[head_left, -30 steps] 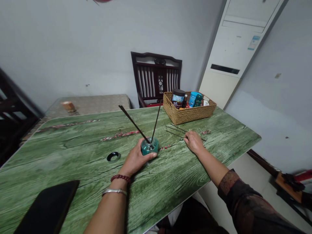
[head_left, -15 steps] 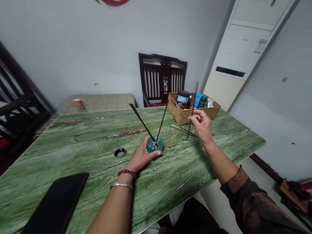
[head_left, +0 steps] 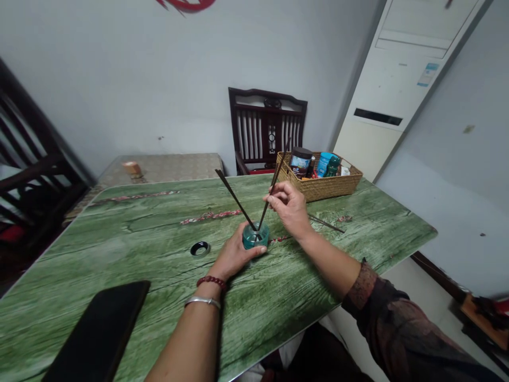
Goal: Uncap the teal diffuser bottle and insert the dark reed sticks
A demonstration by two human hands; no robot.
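My left hand [head_left: 234, 253] is wrapped round a squat teal glass reed diffuser bottle [head_left: 254, 240] standing on the table. Dark thin reeds [head_left: 235, 199] lean out of its neck to the left. With thumb and fingers, my right hand [head_left: 289, 206] pinches a dark reed [head_left: 283, 160] over the bottle, its lower part close along another reed that leans right. Whether its lower end is inside the neck I cannot tell. A few loose reeds [head_left: 326, 223] lie on the table behind my right wrist. A black ring-shaped collar [head_left: 200, 248] rests left of the bottle.
On the green wood-patterned table [head_left: 159, 254] lies a large black tablet-like slab [head_left: 97, 331] at the near left. A woven basket [head_left: 334, 187] of jars and bottles stands at the back right. Behind the table is a dark wooden chair [head_left: 272, 114].
My right hand has moved left with the reed, from near the basket to above the bottle. My left hand stays round the bottle.
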